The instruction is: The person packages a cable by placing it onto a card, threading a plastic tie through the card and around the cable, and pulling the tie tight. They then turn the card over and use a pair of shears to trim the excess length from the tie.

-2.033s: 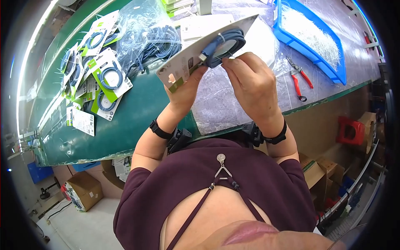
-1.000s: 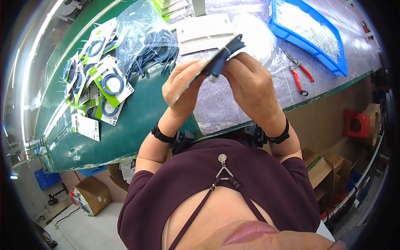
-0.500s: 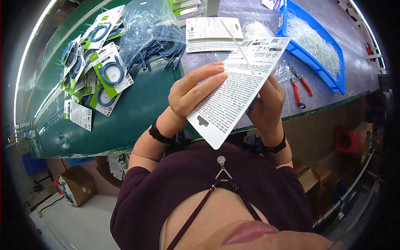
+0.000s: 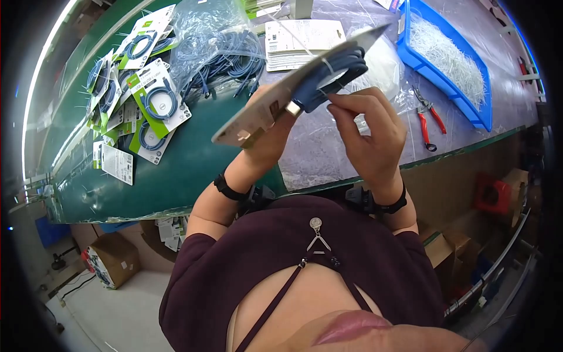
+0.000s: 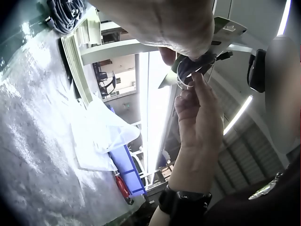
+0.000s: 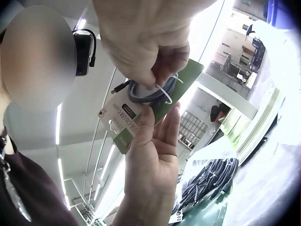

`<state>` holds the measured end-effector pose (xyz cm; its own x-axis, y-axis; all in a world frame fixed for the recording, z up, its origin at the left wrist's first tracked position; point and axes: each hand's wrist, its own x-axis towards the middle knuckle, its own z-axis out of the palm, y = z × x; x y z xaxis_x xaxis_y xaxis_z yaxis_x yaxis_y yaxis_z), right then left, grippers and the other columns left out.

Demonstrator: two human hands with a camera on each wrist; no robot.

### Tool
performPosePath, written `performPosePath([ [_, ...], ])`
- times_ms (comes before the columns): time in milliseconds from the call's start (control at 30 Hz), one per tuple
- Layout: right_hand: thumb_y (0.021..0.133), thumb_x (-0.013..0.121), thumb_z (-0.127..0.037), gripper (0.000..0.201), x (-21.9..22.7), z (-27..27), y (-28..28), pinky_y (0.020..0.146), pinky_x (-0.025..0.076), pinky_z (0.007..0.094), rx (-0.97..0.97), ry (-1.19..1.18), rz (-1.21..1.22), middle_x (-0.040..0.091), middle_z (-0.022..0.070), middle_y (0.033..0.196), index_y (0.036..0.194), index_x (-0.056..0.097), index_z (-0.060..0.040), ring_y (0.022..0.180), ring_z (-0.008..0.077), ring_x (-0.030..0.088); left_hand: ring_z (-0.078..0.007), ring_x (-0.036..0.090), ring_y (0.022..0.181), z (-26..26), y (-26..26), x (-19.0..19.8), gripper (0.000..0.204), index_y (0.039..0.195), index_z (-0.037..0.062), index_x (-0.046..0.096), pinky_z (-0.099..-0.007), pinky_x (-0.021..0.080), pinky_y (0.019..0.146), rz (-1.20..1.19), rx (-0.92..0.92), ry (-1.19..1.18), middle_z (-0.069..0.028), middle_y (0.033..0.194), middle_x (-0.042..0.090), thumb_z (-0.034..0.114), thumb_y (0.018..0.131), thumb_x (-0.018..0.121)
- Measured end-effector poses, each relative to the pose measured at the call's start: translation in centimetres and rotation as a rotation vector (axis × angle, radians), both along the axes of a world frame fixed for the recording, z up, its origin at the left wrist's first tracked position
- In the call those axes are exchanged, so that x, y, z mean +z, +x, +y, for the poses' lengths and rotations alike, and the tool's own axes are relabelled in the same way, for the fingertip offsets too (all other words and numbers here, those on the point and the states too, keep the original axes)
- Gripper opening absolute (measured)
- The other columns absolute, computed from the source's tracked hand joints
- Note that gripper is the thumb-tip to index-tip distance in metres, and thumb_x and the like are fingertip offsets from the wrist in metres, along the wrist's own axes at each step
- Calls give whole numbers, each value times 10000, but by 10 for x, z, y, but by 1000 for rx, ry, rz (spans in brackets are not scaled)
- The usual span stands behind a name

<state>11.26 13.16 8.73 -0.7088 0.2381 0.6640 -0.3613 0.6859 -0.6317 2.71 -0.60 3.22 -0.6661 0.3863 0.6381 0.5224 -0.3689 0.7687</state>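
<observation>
Above the table, the left hand (image 4: 267, 138) grips a printed card (image 4: 246, 120) from below, its thumb on the front in the right wrist view. A coiled blue cable (image 4: 337, 73) lies against the card's front, with its metal plug (image 4: 292, 108) near the left thumb. In the right wrist view, white ties (image 6: 165, 94) pass around the coil (image 6: 141, 95) and the card's green part (image 6: 190, 75). The right hand (image 4: 375, 135) pinches at the coil's near side with thumb and index finger, apparently on a tie.
Carded cables (image 4: 159, 104) lie heaped at the left, beside a plastic bag of loose cables (image 4: 226, 61). Behind the hands is a card stack (image 4: 305, 36). To the right are red-handled cutters (image 4: 430, 120) and a blue tray (image 4: 410, 58) of white ties.
The card, whose printed back faced up half a second ago, now stands tilted with the cable side toward the right hand. The right hand has come from behind the card to the coil.
</observation>
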Motion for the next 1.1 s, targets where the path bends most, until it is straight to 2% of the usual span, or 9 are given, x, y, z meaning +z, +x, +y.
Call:
performPosePath([
  [33, 718, 679, 117, 179, -1, 0, 0, 541, 455, 253, -10, -10, 1, 601, 100, 733, 867, 654, 21, 617, 160, 588, -220, 601, 1037, 3, 3, 0, 329, 1176, -18, 558, -317, 502, 866, -159, -55, 37, -142, 1125, 610, -11, 852, 615],
  [167, 725, 695, 88, 155, -2, -3, -3, 505, 440, 248, -69, 96, -28, 599, 84, 713, 858, 662, 16, 584, 147, 581, -210, 594, 995, 7, 4, 3, 369, 1214, 0, 487, -324, 489, 851, -286, -84, 230, -99, 1135, 573, 4, 867, 615],
  [300, 730, 698, 76, 134, 0, -4, -3, 488, 432, 257, -44, 105, -21, 596, 79, 707, 843, 667, 11, 572, 147, 575, -186, 578, 1014, -1, -1, -16, 382, 1208, 9, 492, -317, 468, 892, -374, 14, 151, -83, 1122, 577, 3, 854, 637],
  [433, 728, 700, 68, 136, 0, -4, -6, 486, 432, 264, -42, 123, 6, 592, 82, 702, 847, 669, 10, 568, 159, 573, -132, 596, 954, 1, 3, -13, 285, 1146, -6, 567, -277, 496, 820, -335, 26, 169, -90, 1085, 630, 7, 868, 628],
  [567, 719, 697, 71, 147, 5, -6, -6, 494, 437, 273, -37, 131, -16, 588, 85, 700, 850, 668, 12, 569, 171, 569, -168, 566, 1039, -4, 1, -12, 430, 1226, 12, 481, -311, 460, 920, -154, 44, 63, -79, 1151, 574, 3, 836, 662],
  [700, 715, 695, 71, 147, 4, -6, -5, 506, 443, 283, -29, 139, -20, 587, 88, 698, 846, 668, 11, 582, 189, 574, -170, 562, 1050, -6, 2, -14, 427, 1221, 11, 488, -311, 459, 922, -135, 103, 33, -82, 1168, 571, -3, 832, 663],
  [867, 718, 689, 59, 142, 3, -5, -6, 541, 459, 307, -25, 157, -27, 595, 89, 728, 845, 661, 3, 625, 218, 587, -175, 565, 1047, -6, 4, -17, 423, 1213, 3, 493, -313, 459, 923, -212, 56, 87, -89, 1160, 577, -14, 826, 663],
  [1000, 729, 681, 44, 134, 9, 0, -2, 569, 470, 323, -32, 219, -92, 602, 91, 759, 852, 657, -4, 659, 240, 596, -182, 571, 1034, -4, 5, -19, 420, 1208, -6, 494, -310, 464, 913, -140, 73, 65, -96, 1142, 584, -23, 822, 661],
  [1100, 736, 677, 33, 130, 12, 1, -1, 589, 477, 333, -30, 261, -145, 605, 93, 776, 857, 654, -7, 677, 254, 598, -110, 566, 714, 1, 10, -14, 174, 981, -25, 602, -236, 471, 643, -227, 147, 116, -38, 819, 607, -47, 819, 661],
])
